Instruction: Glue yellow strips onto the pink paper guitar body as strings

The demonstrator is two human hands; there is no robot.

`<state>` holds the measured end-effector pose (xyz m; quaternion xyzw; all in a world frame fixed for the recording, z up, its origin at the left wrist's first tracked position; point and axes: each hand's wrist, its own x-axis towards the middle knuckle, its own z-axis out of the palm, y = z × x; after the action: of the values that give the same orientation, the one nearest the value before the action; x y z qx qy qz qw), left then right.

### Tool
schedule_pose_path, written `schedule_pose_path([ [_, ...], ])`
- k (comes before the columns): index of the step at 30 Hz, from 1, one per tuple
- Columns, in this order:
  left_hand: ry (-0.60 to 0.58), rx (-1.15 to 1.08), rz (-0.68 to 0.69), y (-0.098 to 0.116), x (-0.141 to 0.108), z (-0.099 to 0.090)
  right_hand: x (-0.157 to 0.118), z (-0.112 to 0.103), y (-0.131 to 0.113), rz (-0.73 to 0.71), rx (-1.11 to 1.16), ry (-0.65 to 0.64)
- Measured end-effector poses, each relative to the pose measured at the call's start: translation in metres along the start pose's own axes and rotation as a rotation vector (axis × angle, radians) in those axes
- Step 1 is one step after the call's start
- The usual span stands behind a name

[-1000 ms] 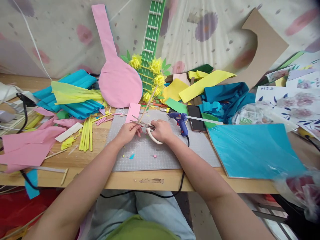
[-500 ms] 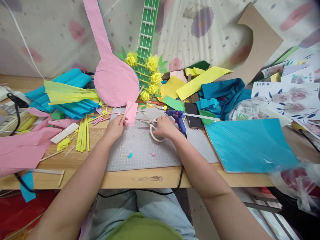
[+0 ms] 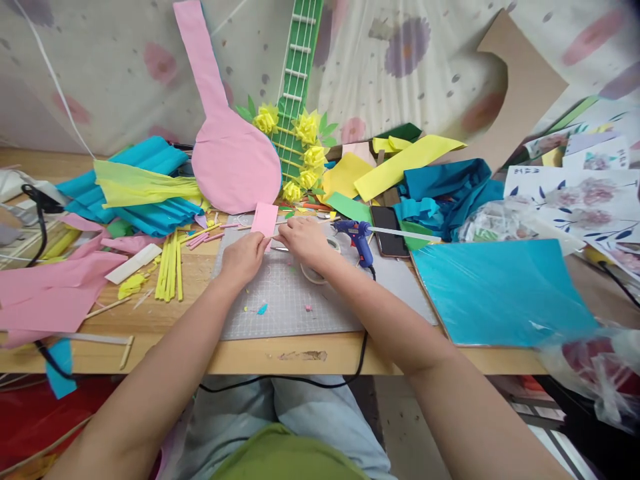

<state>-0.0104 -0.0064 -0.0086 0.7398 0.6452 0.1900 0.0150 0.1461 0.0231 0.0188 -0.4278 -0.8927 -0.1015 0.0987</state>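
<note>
My left hand (image 3: 245, 257) is closed in a pinch over the grey cutting mat (image 3: 285, 313), its fingertips on a thin stick (image 3: 273, 237). My right hand (image 3: 303, 239) has its fingers pinched on the same stick, close to the left fingertips; most of the stick is hidden by the fingers. Just behind the hands is a small pink paper rectangle (image 3: 265, 217). Scissors with white handles (image 3: 313, 275) lie on the mat, partly covered by my right hand and wrist.
A blue glue gun (image 3: 361, 243) and a phone (image 3: 387, 230) lie to the right. Farther right is a blue sheet pack (image 3: 505, 290). Yellow strips (image 3: 170, 267) and pink paper (image 3: 50, 290) lie left. A pink banjo-shaped piece (image 3: 235, 163) leans at the back.
My right hand has left the scissors' handles and moved left to meet my left hand. The stick, tilted upward before, now lies lower between the fingertips.
</note>
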Motion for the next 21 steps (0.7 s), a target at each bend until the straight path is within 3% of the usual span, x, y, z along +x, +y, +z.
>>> schedule_pose_path([
  [4,0.107,-0.057,-0.052,-0.002,0.002,0.0,0.001,-0.008,0.003,0.034,0.037,-0.064],
  [21,0.043,-0.046,-0.194,-0.007,0.002,0.009,0.004,-0.003,-0.012,0.206,0.061,-0.091],
])
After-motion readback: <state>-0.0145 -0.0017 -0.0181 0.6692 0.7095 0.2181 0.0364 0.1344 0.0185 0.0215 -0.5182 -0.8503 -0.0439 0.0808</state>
